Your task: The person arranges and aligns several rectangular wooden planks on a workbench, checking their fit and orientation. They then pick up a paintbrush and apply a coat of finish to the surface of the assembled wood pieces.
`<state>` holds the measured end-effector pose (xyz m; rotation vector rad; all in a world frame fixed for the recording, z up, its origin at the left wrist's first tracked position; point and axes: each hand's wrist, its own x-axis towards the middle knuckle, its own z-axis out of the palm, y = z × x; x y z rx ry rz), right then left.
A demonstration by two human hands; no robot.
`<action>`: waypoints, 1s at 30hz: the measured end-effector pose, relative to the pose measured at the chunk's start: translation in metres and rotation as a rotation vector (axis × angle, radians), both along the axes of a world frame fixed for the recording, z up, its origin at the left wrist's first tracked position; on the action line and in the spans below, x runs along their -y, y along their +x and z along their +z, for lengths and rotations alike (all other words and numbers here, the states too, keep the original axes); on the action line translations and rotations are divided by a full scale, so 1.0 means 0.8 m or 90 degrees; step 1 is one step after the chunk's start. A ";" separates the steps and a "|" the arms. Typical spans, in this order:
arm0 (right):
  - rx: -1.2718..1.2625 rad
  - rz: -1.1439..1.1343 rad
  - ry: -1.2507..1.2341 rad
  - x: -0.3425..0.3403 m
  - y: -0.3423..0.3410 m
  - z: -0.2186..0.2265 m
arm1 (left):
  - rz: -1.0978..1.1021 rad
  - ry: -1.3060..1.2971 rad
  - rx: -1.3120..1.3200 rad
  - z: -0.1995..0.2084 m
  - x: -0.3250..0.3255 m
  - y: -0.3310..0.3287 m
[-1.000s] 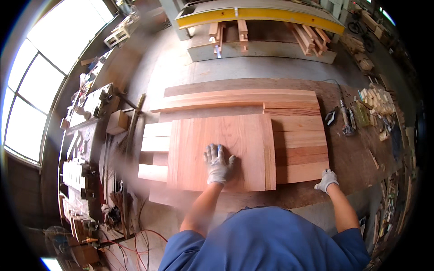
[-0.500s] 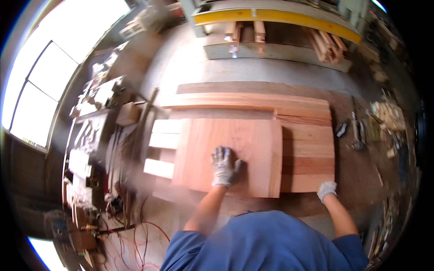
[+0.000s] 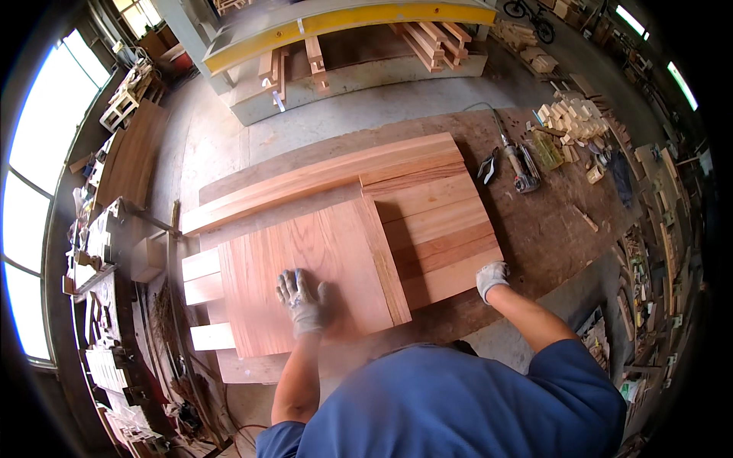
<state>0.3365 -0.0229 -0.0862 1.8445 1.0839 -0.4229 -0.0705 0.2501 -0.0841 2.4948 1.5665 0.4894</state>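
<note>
In the head view, the left hand (image 3: 305,307), in a pale knitted glove, lies on a broad wooden panel (image 3: 305,252), its fingers spread well apart and grasping nothing. The panel lies directly beneath those fingers and reaches past them on every side. The right hand (image 3: 493,279), gloved likewise, sits at the near right corner of the boards (image 3: 447,240) under the panel, its fingers bent; whether they grip that corner cannot be told.

The panel is a flat, roughly rectangular slab of reddish-brown wood with streaked grain (a shadow falls on the boards along its right edge). Three pale board ends (image 3: 203,288) jut out on its left. Beyond it, one long timber (image 3: 328,180) slants across the worktable (image 3: 550,237), whose brown top looks worn and stained.

Farther right lie one metal-bodied power tool (image 3: 522,172), one black-handled tool (image 3: 486,167) just beside it, and a heap of pale, blocky wood offcuts (image 3: 573,120), too jumbled to count. Past the table, three groups of timber pieces (image 3: 431,46) rest below one yellow beam (image 3: 343,21).
</note>
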 end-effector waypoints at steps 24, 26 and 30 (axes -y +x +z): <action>0.042 -0.050 0.031 -0.004 -0.007 -0.001 | 0.011 -0.046 0.018 0.032 0.011 0.010; 0.030 -0.034 0.036 0.000 -0.006 -0.007 | 0.008 -0.048 0.021 0.035 0.012 0.014; 0.031 -0.032 0.032 -0.001 -0.007 -0.006 | 0.005 -0.074 0.003 0.055 0.015 0.019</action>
